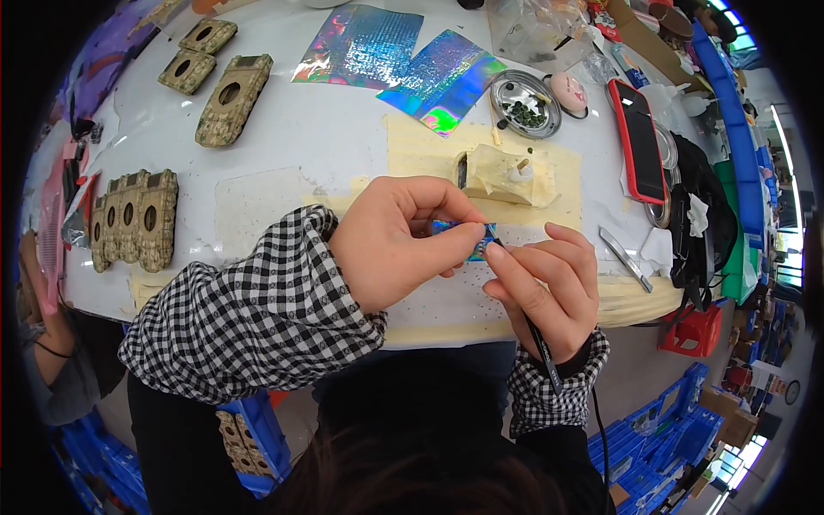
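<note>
Between the thumb and fingers of my left hand (403, 236) is a small piece of shiny blue holographic film (475, 245). My right hand (554, 283) pinches a slim black pen-like tool (541, 345), its upper end pointing down toward my wrist. The tool's tip meets the film at my left fingertips; its exact shape is hidden there. Just beyond my hands stands a block wrapped in cream masking tape (502, 176) with a short pale peg on top. Two larger holographic sheets (365, 43) lie farther off on the white table.
Camouflage model tank hulls (233, 101) lie at the far left, with several more (137, 219) nearer. A round metal dish (525, 105) holds small dark green parts. To the right are a red-cased phone (637, 142), a slim metal tool (625, 257) and a black bag (697, 215).
</note>
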Demonstrator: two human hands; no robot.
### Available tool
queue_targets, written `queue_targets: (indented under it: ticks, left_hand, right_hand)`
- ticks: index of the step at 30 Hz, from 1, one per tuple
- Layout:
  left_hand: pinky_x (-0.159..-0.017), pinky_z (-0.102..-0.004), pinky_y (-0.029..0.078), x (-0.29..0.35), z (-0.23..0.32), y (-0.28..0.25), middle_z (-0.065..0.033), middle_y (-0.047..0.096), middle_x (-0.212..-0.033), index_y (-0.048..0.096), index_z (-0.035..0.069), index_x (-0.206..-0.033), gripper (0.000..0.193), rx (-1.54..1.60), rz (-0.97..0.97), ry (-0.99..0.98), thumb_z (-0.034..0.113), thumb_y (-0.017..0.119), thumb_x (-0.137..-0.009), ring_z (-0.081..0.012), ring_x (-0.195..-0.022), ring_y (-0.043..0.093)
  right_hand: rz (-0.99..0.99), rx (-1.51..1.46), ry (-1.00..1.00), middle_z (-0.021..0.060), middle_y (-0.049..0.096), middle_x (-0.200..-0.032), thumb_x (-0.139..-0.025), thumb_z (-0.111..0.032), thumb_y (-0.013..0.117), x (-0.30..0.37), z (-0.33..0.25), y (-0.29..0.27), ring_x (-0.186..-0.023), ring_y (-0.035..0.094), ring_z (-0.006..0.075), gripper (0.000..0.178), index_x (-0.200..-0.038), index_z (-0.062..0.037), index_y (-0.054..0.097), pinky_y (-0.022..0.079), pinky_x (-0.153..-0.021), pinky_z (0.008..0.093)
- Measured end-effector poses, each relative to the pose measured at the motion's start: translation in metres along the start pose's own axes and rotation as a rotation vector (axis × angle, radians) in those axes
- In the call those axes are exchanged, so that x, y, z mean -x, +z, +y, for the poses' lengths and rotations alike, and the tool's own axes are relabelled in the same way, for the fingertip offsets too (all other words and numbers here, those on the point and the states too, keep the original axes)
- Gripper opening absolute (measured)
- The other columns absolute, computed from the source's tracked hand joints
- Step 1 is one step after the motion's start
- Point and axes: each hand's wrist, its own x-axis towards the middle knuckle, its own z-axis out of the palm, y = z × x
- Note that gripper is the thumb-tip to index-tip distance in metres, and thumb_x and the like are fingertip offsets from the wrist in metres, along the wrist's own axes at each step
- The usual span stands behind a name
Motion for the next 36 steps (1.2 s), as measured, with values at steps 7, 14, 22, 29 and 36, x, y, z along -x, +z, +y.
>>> queue_targets:
  ticks: [7,14,22,29,36]
  left_hand:
    - [-0.062,-0.0208,0.049,0.0010,0.0047,0.0003,-0.0033,0.063,-0.080,0.063,-0.002,-0.095,0.018,-0.042,0.008,-0.044,0.015,0.064,-0.089,-0.0065,-0.069,0.057]
    - [-0.062,-0.0211,0.049,0.0006,0.0036,-0.0004,-0.0032,0.063,-0.080,0.063,-0.002,-0.095,0.017,-0.033,-0.003,-0.033,0.014,0.063,-0.089,-0.0065,-0.069,0.057]
    - [-0.062,-0.0209,0.048,0.0000,-0.0013,0.0007,-0.0034,0.062,-0.080,0.062,-0.002,-0.095,0.014,-0.038,0.011,0.028,0.010,0.061,-0.089,-0.0066,-0.067,0.055]
    - [-0.063,-0.0210,0.049,0.0013,0.0030,0.0009,-0.0037,0.064,-0.082,0.063,-0.002,-0.095,0.016,-0.040,0.004,-0.024,0.014,0.063,-0.089,-0.0065,-0.069,0.057]
    - [-0.063,-0.0213,0.050,0.0013,0.0030,-0.0004,-0.0036,0.064,-0.082,0.063,-0.002,-0.095,0.018,-0.046,-0.002,-0.027,0.015,0.063,-0.089,-0.0067,-0.070,0.058]
  right_hand:
    - [0.003,0.012,-0.025,-0.0023,0.064,-0.086,-0.067,-0.018,0.077,0.0011,-0.0002,0.0003,-0.079,0.057,0.0147,0.034,-0.100,-0.0121,0.071,0.050,-0.081,0.0373]
    - [0.013,0.014,-0.026,-0.0022,0.064,-0.086,-0.067,-0.019,0.077,0.0011,-0.0004,-0.0004,-0.079,0.057,0.0145,0.034,-0.100,-0.0122,0.071,0.050,-0.081,0.0372]
    - [0.001,-0.015,-0.005,-0.0021,0.064,-0.086,-0.067,-0.020,0.076,-0.0008,0.0010,0.0005,-0.078,0.057,0.0150,0.034,-0.100,-0.0125,0.071,0.051,-0.081,0.0375]
    - [0.004,0.004,-0.032,-0.0023,0.064,-0.086,-0.067,-0.020,0.077,0.0000,0.0008,0.0001,-0.078,0.057,0.0147,0.034,-0.100,-0.0123,0.071,0.051,-0.081,0.0373]
    - [0.006,0.010,-0.034,-0.0021,0.064,-0.086,-0.067,-0.019,0.077,0.0000,0.0000,-0.0006,-0.078,0.057,0.0146,0.033,-0.099,-0.0120,0.071,0.050,-0.081,0.0370]
